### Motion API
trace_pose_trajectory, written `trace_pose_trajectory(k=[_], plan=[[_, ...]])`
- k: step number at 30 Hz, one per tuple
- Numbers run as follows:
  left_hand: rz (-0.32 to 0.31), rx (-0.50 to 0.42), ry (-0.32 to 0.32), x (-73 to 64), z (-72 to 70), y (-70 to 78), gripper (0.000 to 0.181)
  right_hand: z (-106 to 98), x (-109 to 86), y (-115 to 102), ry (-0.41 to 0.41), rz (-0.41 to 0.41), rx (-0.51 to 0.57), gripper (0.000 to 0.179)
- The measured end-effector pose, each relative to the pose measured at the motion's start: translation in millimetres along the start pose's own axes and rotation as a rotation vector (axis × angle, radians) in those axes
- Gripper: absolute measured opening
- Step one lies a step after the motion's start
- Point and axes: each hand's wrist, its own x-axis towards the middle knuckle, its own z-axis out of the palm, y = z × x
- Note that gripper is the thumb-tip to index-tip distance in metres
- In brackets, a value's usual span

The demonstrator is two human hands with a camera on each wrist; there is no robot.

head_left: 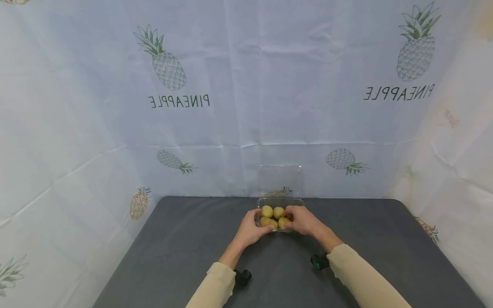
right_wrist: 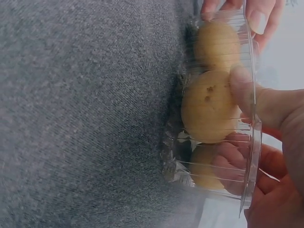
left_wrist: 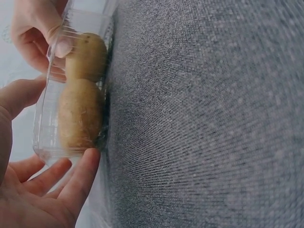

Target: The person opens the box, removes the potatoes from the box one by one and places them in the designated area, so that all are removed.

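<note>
A clear plastic clamshell box (head_left: 283, 199) stands at the back of the table, its lid (head_left: 281, 179) raised. Several yellow potatoes (head_left: 278, 212) fill it. My left hand (head_left: 249, 230) holds the box at its left front corner, thumb at the front rim and fingers along the left end. Reaching in from the right is my right hand (head_left: 305, 220). Its thumb lies on a pitted front potato (right_wrist: 206, 114), and its fingers curl inside the box by another potato (right_wrist: 202, 168) at the right end, partly hidden behind them.
The dark grey tabletop (head_left: 185, 248) stretches in front and to both sides. White cloth with pineapple prints (head_left: 246, 85) hangs close behind the box and along the sides. Black wrist devices (head_left: 242, 278) sit below both hands.
</note>
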Motion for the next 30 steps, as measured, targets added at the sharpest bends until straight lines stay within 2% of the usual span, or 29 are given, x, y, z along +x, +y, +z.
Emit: trace_pose_trajectory(k=[7, 18, 30], plan=[[0.004, -0.001, 0.002, -1.0, 1.0, -1.4, 0.078, 2.9, 0.4, 1.4, 0.001, 0.016, 0.004, 0.033], [0.017, 0.008, 0.005, -0.5, 0.0, -0.6, 0.077, 3.1, 3.1, 0.4, -0.003, -0.009, -0.066, 0.032], [0.024, 0.009, 0.006, 1.4, 0.0, -2.6, 0.077, 4.8, 3.8, 2.9, 0.014, 0.006, -0.029, 0.032]])
